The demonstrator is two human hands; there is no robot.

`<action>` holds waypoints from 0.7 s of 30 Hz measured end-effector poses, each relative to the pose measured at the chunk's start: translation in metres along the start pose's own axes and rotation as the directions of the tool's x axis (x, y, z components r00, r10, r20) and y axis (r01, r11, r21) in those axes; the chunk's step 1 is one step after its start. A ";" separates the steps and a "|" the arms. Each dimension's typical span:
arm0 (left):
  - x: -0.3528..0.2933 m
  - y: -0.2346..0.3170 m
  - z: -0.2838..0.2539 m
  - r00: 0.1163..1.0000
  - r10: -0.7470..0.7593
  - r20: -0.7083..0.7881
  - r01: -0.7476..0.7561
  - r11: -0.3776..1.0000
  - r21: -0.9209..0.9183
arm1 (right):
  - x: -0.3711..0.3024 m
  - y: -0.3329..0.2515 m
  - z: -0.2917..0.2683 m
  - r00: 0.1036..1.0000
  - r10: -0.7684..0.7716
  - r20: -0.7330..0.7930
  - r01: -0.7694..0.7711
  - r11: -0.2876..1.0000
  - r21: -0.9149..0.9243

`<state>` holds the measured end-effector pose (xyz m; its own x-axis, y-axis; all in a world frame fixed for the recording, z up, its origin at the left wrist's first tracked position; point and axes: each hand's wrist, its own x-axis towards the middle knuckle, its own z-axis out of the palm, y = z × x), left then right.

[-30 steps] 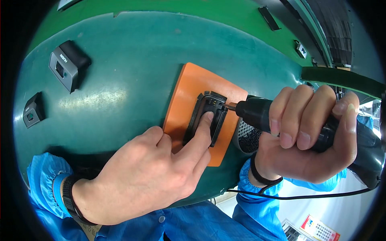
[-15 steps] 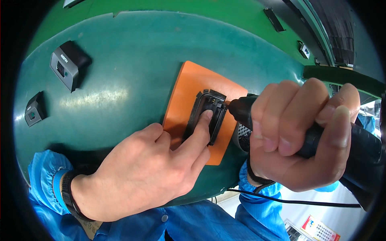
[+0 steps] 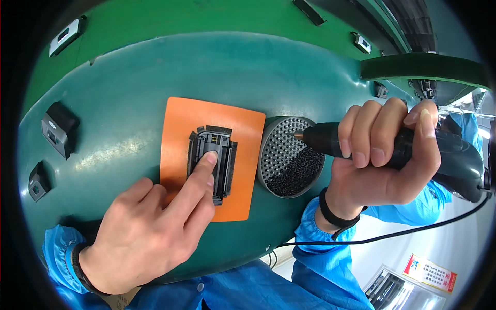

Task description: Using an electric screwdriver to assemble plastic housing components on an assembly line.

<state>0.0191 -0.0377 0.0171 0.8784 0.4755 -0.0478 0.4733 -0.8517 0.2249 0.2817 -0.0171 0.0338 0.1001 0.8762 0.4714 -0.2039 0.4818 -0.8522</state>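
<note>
My left hand [image 3: 150, 227] reaches over an orange mat [image 3: 178, 119], its index finger pressing on a narrow black plastic housing [image 3: 226, 168] that lies there. The other fingers are bent, and the thumb is partly hidden. In my right hand [image 3: 380, 155] is a black electric screwdriver [image 3: 325, 139], gripped around its body and pointing left. Its metal tip is over a round grey dish [image 3: 262, 173] beside the mat. Small black screws [image 3: 294, 175] are heaped in the near part of the dish; rows of studs or holes show in the rest.
Two grey-black device housings, a larger one [image 3: 58, 129] and a smaller one [image 3: 40, 182], stand at the left of the green table [image 3: 217, 62]. A black cable [image 3: 382, 239] runs from the screwdriver along the near right. More parts, including a silver-framed one [image 3: 64, 37], lie on the green surface beyond.
The screwdriver tip has left the upper right edge of the black housing and is now over the screw dish. The view has shifted; my left index finger still presses the housing.
</note>
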 end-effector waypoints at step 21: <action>0.002 -0.007 -0.002 0.999 -0.021 -0.032 0.018 0.997 -0.079 | -0.003 0.006 0.003 1.000 0.020 -0.018 -0.021 0.999 -0.042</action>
<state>0.0171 -0.0302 0.0174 0.8659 0.4998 -0.0214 0.4824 -0.8229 0.3002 0.2776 -0.0163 0.0276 0.1133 0.8857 0.4502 -0.1649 0.4636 -0.8706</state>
